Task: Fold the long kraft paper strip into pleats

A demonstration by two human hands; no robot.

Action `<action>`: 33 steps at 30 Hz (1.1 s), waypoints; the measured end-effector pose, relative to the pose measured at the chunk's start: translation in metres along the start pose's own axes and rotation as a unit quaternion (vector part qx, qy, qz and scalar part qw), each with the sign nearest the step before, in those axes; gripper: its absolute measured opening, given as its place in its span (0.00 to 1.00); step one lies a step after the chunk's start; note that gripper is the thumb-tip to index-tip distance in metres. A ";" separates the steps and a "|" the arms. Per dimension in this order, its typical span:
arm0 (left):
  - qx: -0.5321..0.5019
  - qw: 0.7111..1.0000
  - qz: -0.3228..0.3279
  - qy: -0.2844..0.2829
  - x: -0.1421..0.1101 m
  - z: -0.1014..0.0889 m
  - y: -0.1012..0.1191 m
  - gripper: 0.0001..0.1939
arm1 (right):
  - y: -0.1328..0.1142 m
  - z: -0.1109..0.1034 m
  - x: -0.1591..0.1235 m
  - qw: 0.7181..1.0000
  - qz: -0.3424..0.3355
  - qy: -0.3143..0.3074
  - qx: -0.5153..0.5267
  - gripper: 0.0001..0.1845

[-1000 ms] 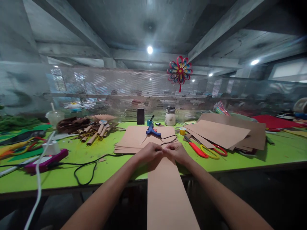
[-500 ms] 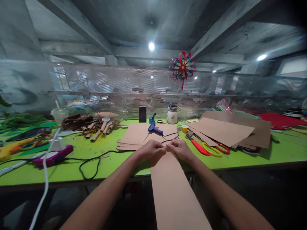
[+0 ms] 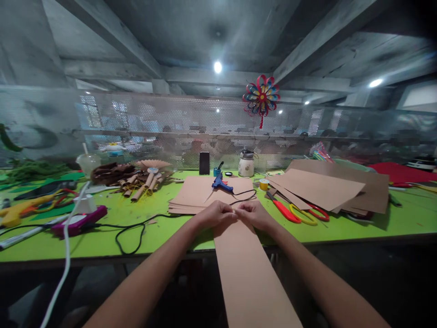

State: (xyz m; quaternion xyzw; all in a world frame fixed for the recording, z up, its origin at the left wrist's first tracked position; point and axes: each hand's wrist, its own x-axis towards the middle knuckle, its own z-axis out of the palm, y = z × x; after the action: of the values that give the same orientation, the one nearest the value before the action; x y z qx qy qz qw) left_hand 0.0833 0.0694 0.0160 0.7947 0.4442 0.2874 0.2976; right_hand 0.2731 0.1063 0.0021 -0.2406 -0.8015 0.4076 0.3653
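A long strip of brown kraft paper [image 3: 251,269] runs from the table's front edge down toward my lap. Its far end is pinched by my left hand [image 3: 218,214] and my right hand [image 3: 254,214], which almost meet at the thumbs and fingertips. Both hands are closed on that end, and the fingers hide its very edge. Just beyond them lies a stack of brown paper sheets [image 3: 187,196]. A blue hot glue gun [image 3: 222,184] rests on the stack, its black cord trailing to the right.
To the right are red-handled scissors [image 3: 287,210], yellow-handled scissors [image 3: 307,216] and more brown sheets [image 3: 321,184]. A purple power strip [image 3: 80,221] and black cable lie left, near rolled paper tubes [image 3: 147,184]. Behind stand a phone [image 3: 204,163] and a bottle [image 3: 246,165].
Both hands stay pinched on the strip's far end, with only slight finger movement. The whole view has shifted a little, so the table things appear slightly further right.
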 end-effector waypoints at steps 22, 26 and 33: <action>-0.027 0.998 -0.055 0.001 -0.002 -0.008 -0.005 0.26 | 0.005 -0.008 -0.001 0.992 -0.004 0.078 -0.103 0.15; -0.002 0.999 -0.044 0.006 -0.002 -0.006 -0.004 0.26 | 0.003 -0.010 0.001 0.995 -0.015 0.008 -0.097 0.15; 0.031 0.999 -0.017 0.015 -0.001 -0.008 -0.009 0.24 | 0.000 -0.008 0.006 0.989 -0.060 -0.066 -0.115 0.19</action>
State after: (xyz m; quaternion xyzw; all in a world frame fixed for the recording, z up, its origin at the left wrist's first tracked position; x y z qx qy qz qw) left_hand 0.0725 0.0744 0.0145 0.7914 0.4707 0.2801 0.2716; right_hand 0.2762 0.1141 0.0074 -0.2054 -0.8784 0.3048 0.3055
